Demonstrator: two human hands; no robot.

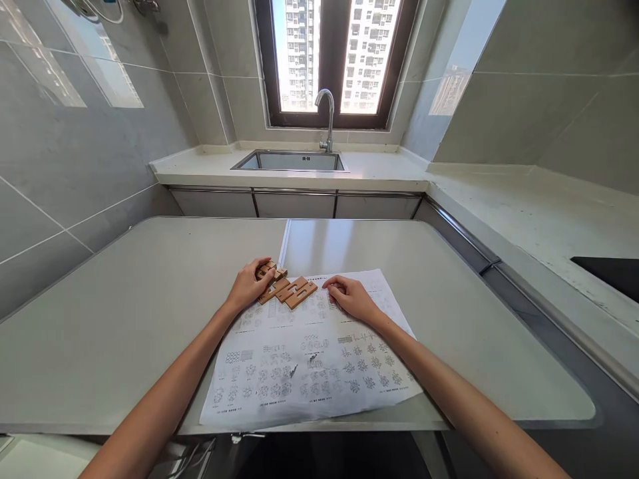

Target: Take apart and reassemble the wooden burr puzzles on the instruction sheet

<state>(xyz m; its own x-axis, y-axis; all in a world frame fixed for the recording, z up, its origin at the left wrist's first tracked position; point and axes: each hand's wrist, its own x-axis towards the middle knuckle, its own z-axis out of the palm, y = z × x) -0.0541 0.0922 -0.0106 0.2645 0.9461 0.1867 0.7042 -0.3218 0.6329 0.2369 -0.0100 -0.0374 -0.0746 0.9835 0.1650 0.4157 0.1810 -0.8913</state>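
Observation:
Several flat brown wooden puzzle pieces (pixel 301 295) with long slots lie side by side on a printed paper sheet (pixel 319 396). My left hand (pixel 251 283) is at their left end, its fingers curved round a small group of slotted wooden pieces (pixel 277 273). Part of that group is hidden by the fingers. To the right of the pieces, my right hand (pixel 352 297) rests on the upper part of the sheet with its fingers curled and the index finger pointing left. No object shows in it. Rows of small line diagrams cover the sheet, which has a few small tears near its middle.
The pale table (pixel 124 319) extends to both sides of the sheet, with a seam beyond the pieces. Behind it, a white counter (pixel 194 163) holds a metal sink (pixel 294 161) and a faucet (pixel 329 120) below a window. Another counter (pixel 549 213) runs along the right.

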